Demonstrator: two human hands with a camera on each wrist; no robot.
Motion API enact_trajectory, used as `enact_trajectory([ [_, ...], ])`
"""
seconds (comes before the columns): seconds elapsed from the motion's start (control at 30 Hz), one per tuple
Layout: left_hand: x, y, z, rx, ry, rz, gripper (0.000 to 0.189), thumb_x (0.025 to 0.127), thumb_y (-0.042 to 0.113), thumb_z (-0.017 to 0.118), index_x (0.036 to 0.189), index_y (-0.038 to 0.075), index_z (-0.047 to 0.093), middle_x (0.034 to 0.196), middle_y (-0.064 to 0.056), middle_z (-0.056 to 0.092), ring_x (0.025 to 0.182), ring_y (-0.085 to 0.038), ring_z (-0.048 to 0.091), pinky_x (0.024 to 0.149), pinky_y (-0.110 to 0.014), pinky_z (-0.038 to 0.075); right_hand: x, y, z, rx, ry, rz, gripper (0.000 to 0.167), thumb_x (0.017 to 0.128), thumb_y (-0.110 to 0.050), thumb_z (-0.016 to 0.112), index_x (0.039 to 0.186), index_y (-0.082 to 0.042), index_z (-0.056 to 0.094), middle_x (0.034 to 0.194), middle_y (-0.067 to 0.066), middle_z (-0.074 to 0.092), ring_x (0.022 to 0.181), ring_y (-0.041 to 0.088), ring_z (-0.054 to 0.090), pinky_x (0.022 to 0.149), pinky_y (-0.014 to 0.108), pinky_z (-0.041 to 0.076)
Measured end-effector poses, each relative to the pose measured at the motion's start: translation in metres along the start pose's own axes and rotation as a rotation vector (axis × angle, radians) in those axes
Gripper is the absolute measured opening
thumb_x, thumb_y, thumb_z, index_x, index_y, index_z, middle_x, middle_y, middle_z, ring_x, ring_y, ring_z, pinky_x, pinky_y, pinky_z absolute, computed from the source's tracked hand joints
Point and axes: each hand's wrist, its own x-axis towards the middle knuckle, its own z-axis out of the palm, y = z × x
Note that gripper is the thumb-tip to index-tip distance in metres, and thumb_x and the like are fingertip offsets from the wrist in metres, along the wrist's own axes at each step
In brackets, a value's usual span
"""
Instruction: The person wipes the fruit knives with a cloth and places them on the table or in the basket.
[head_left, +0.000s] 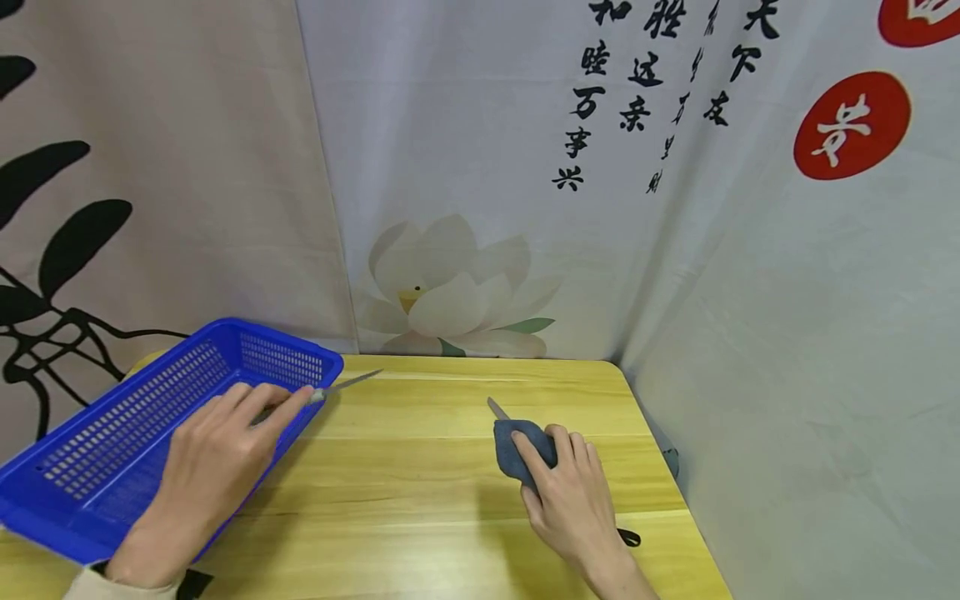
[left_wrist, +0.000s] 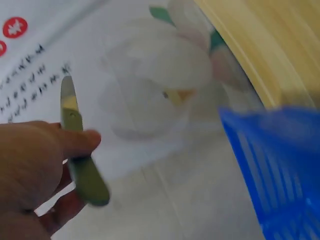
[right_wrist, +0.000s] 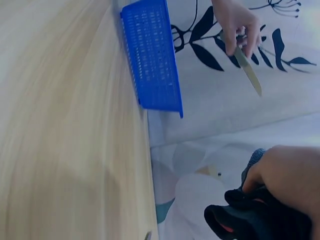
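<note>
My left hand (head_left: 232, 433) holds a small knife (left_wrist: 82, 145) by its green handle, above the blue basket. Its blade points away from the hand, past the basket's right rim in the head view. Over the right half of the table, my right hand (head_left: 573, 492) grips a folded dark blue-grey cloth (head_left: 507, 450). A second metal blade (head_left: 497, 408) sticks out beyond the cloth's far edge; the rest of it is hidden. Dark folds of the cloth (right_wrist: 250, 215) also show below my hand in the right wrist view.
The blue plastic basket (head_left: 157, 367) with lattice walls stands at the table's left side. The yellow wooden table (head_left: 405, 483) ends at a printed cloth backdrop (head_left: 480, 125) behind it. More hanging cloth (head_left: 810, 333) borders the right side.
</note>
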Motion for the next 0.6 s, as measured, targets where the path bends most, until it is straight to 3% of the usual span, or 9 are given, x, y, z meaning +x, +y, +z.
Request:
enact_trajectory([
  [0.1, -0.006, -0.029, -0.005, -0.009, -0.102, -0.037, 0.057, 0.127, 0.033, 0.029, 0.129, 0.015, 0.083, 0.099, -0.009, 0.077, 0.071, -0.027, 0.065, 0.044, -0.033, 0.037, -0.007, 0.007, 0.002, 0.0, 0.006, 0.024, 0.066, 0.084, -0.024, 0.091, 0.147, -0.026, 0.072, 0.13, 0.02, 0.066, 0.099, 0.032, 0.056, 0.084, 0.044, 0.049],
  [0.2, -0.012, -0.055, -0.004, -0.047, -0.168, -0.089, 0.073, 0.122, 0.054, 0.024, 0.125, 0.013, 0.084, 0.096, -0.007, 0.077, 0.066, -0.022, 0.063, 0.044, -0.028, 0.034, -0.014, 0.014, 0.004, 0.01, 0.022, 0.045, 0.065, 0.084, -0.023, 0.091, 0.147, -0.025, 0.072, 0.129, 0.021, 0.066, 0.097, 0.032, 0.055, 0.084, 0.045, 0.049],
  [0.27, -0.017, -0.071, -0.001, -0.072, -0.22, -0.126, 0.076, 0.117, 0.06, 0.028, 0.122, 0.01, 0.084, 0.096, -0.007, 0.077, 0.063, -0.016, 0.059, 0.046, -0.027, 0.035, -0.019, 0.018, 0.006, 0.025, 0.031, 0.058, 0.064, 0.085, -0.022, 0.09, 0.146, -0.025, 0.073, 0.129, 0.021, 0.066, 0.097, 0.032, 0.054, 0.084, 0.045, 0.049],
  [0.37, -0.026, -0.091, 0.003, -0.083, -0.339, -0.19, 0.043, 0.113, 0.043, 0.067, 0.123, 0.004, 0.083, 0.097, -0.009, 0.076, 0.063, -0.011, 0.053, 0.049, -0.025, 0.035, -0.026, 0.025, 0.007, 0.045, 0.039, 0.082, 0.064, 0.085, -0.02, 0.09, 0.147, -0.025, 0.073, 0.128, 0.021, 0.066, 0.097, 0.032, 0.056, 0.085, 0.047, 0.051],
  [0.43, -0.032, -0.102, 0.007, -0.086, -0.43, -0.239, 0.035, 0.1, 0.023, 0.088, 0.125, -0.001, 0.082, 0.1, -0.013, 0.076, 0.065, -0.013, 0.057, 0.05, -0.029, 0.04, -0.03, 0.029, 0.007, 0.061, 0.041, 0.1, 0.064, 0.085, -0.02, 0.091, 0.147, -0.024, 0.073, 0.128, 0.021, 0.066, 0.097, 0.032, 0.058, 0.086, 0.048, 0.052],
  [0.5, -0.037, -0.111, 0.01, -0.092, -0.507, -0.289, 0.046, 0.085, 0.005, 0.096, 0.126, -0.007, 0.079, 0.101, -0.018, 0.076, 0.069, -0.02, 0.064, 0.053, -0.037, 0.049, -0.034, 0.032, 0.007, 0.072, 0.046, 0.113, 0.064, 0.085, -0.018, 0.091, 0.146, -0.024, 0.074, 0.127, 0.021, 0.067, 0.097, 0.033, 0.059, 0.086, 0.049, 0.052],
  [0.6, -0.044, -0.124, 0.015, -0.113, -0.577, -0.331, 0.046, 0.086, 0.004, 0.094, 0.126, -0.013, 0.076, 0.103, -0.026, 0.077, 0.078, -0.036, 0.072, 0.06, -0.054, 0.058, -0.038, 0.038, 0.007, 0.085, 0.062, 0.129, 0.063, 0.085, -0.016, 0.09, 0.146, -0.022, 0.074, 0.126, 0.022, 0.067, 0.097, 0.034, 0.06, 0.084, 0.049, 0.052],
])
